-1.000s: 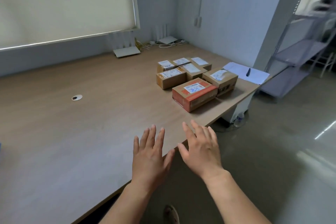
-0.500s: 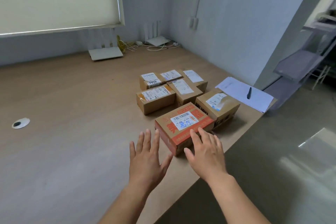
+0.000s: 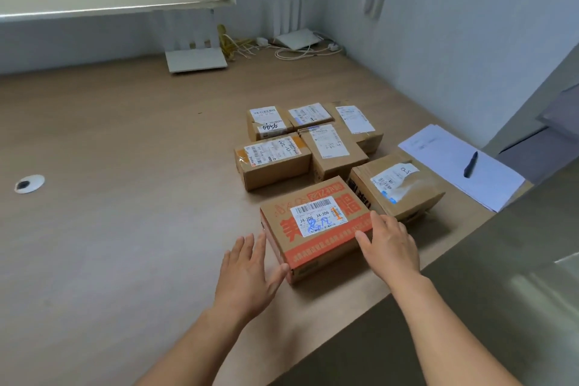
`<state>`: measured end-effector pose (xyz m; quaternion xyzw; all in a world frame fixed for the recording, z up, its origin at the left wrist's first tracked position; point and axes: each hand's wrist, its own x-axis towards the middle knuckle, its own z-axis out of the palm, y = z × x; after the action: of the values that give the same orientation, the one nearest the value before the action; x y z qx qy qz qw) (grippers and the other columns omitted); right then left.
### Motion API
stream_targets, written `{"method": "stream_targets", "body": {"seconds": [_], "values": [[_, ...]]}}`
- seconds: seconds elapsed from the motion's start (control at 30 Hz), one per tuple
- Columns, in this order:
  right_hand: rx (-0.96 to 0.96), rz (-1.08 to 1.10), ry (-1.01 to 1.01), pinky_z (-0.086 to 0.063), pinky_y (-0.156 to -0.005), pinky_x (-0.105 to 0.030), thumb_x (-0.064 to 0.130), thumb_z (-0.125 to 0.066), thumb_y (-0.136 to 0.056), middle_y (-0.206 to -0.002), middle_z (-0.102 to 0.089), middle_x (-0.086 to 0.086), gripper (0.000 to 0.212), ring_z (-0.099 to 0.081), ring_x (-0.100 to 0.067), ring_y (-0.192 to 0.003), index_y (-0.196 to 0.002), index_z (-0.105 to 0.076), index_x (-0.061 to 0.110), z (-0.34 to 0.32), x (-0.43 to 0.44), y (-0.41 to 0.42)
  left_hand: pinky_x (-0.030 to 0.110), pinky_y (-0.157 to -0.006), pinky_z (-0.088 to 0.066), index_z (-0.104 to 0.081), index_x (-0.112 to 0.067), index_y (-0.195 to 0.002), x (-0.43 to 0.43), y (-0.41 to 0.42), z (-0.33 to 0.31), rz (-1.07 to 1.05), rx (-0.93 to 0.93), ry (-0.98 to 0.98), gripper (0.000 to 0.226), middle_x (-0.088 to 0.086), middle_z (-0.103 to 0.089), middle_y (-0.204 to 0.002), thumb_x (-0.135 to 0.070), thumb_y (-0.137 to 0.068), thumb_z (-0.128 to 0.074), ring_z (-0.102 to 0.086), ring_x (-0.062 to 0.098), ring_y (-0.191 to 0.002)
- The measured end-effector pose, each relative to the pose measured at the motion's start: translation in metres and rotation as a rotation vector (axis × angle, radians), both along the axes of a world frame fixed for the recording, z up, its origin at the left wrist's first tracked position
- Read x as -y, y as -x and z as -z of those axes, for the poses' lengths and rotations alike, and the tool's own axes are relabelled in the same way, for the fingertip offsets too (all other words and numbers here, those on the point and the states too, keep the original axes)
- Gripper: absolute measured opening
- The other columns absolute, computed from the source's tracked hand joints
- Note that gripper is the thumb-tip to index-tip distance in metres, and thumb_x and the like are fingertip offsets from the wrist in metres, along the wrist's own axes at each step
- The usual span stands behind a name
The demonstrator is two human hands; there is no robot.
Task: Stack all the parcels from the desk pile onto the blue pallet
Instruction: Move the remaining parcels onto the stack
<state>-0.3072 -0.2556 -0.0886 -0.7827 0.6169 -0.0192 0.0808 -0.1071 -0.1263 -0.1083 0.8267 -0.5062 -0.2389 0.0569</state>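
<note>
Left hand (image 3: 250,269): fingers straight, slightly spread, thumb tip at near-left corner of orange-printed brown cardboard parcel (image 3: 313,229). Right hand (image 3: 391,244): fingers loosely straight, resting flat on parcel's right top edge. Both forearms extended forward. Parcel sits on tan wooden desk (image 3: 125,229), near its edge.

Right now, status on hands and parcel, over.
Left hand open at left end of orange parcel. Right hand open, on its top right. Brown parcel close beside right hand.
</note>
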Motion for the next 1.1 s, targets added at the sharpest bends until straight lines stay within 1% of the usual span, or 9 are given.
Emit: {"method": "stream_targets", "body": {"seconds": [0.1,0.17,0.27,0.37,0.5,0.6,0.8,1.0,1.1], "values": [[0.015,0.005,-0.047,-0.043,-0.093,-0.037,0.043,-0.037,-0.097,-0.131,-0.048,-0.005,0.045,-0.044,-0.022,-0.118,-0.134,-0.038,0.017,0.004,0.018,0.004,0.034,-0.117,-0.007,-0.001,-0.024,-0.151,0.002,0.009,0.0,-0.063,-0.084,-0.011,0.078,-0.001,-0.005,-0.159,-0.063,-0.091,-0.031,-0.002,0.019,-0.146],[0.022,-0.006,-0.057,-0.045,-0.087,-0.034,0.042,-0.037,-0.097,-0.126,-0.05,-0.003,0.038,-0.044,-0.02,-0.114,-0.126,-0.044,0.018,0.006,0.024,0.005,0.033,-0.115,-0.019,-0.011,-0.021,-0.151,0.008,0.015,-0.002,-0.138,-0.223,0.01,0.073,0.0,-0.02,-0.157,-0.057,-0.093,-0.038,-0.019,0.019,-0.144],[0.046,-0.031,-0.104,-0.043,-0.085,-0.033,0.041,-0.038,-0.097,-0.125,-0.05,-0.005,0.038,-0.043,-0.021,-0.114,-0.125,-0.046,0.016,0.008,0.027,0.003,0.034,-0.107,-0.036,-0.031,-0.026,-0.144,0.015,0.02,-0.002,-0.33,-0.576,0.107,0.054,-0.001,-0.044,-0.144,-0.044,-0.095,-0.045,-0.046,0.018,-0.126],[0.076,-0.08,-0.208,-0.041,-0.085,-0.033,0.042,-0.04,-0.097,-0.122,-0.048,-0.006,0.038,-0.042,-0.021,-0.114,-0.124,-0.049,0.018,0.016,0.022,0.002,0.028,-0.095,-0.038,-0.04,-0.028,-0.138,0.011,0.022,-0.003,-0.557,-0.738,0.234,0.042,-0.005,-0.053,-0.128,-0.032,-0.097,-0.046,-0.049,0.013,-0.11],[0.433,-0.025,-0.477,-0.041,-0.083,-0.029,0.036,-0.042,-0.098,-0.119,-0.048,-0.003,0.025,-0.048,-0.016,-0.102,-0.117,-0.051,0.023,0.03,0.011,0.01,0.043,-0.106,-0.039,-0.033,-0.036,-0.143,0.001,0.023,0.004,-0.644,-0.802,0.238,0.048,0.003,-0.056,-0.129,-0.033,-0.097,-0.047,-0.05,0.022,-0.12],[0.655,-0.06,-0.603,-0.037,-0.084,-0.025,0.024,-0.042,-0.099,-0.105,-0.054,0.013,0.018,-0.05,-0.011,-0.106,-0.116,-0.049,0.026,0.029,0.007,0.017,0.044,-0.108,-0.036,-0.029,-0.04,-0.143,-0.004,0.031,0.004,-0.654,-0.833,0.265,0.048,-0.005,-0.051,-0.127,-0.031,-0.099,-0.045,-0.044,0.022,-0.126],[0.727,-0.262,-0.641,-0.037,-0.091,-0.023,0.017,-0.052,-0.095,-0.107,-0.054,0.022,0.037,-0.05,-0.003,-0.109,-0.124,-0.039,0.036,0.014,-0.002,0.023,0.037,-0.105,-0.038,-0.027,-0.055,-0.128,-0.028,0.043,-0.004,-0.657,-0.819,0.388,0.049,-0.017,-0.053,-0.123,-0.024,-0.097,-0.049,-0.049,0.01,-0.118],[0.753,-0.432,-0.615,-0.04,-0.104,-0.035,0.024,-0.057,-0.093,-0.128,-0.051,0.014,0.063,-0.048,-0.004,-0.119,-0.145,-0.023,0.034,-0.005,-0.009,0.006,0.013,-0.083,-0.043,-0.021,-0.053,-0.136,-0.061,0.039,-0.024,-0.668,-0.707,0.516,0.067,-0.02,-0.057,-0.119,-0.019,-0.092,-0.059,-0.056,0.0,-0.107],[0.78,-0.499,-0.605,-0.041,-0.104,-0.035,0.024,-0.058,-0.093,-0.124,-0.053,0.017,0.066,-0.051,-0.001,-0.113,-0.146,-0.022,0.035,-0.012,-0.014,-0.007,0.012,-0.082,-0.045,-0.022,-0.054,-0.136,-0.08,0.035,-0.032,-0.71,-0.645,0.568,0.068,-0.021,-0.059,-0.118,-0.019,-0.091,-0.06,-0.058,0.0,-0.106]]}}
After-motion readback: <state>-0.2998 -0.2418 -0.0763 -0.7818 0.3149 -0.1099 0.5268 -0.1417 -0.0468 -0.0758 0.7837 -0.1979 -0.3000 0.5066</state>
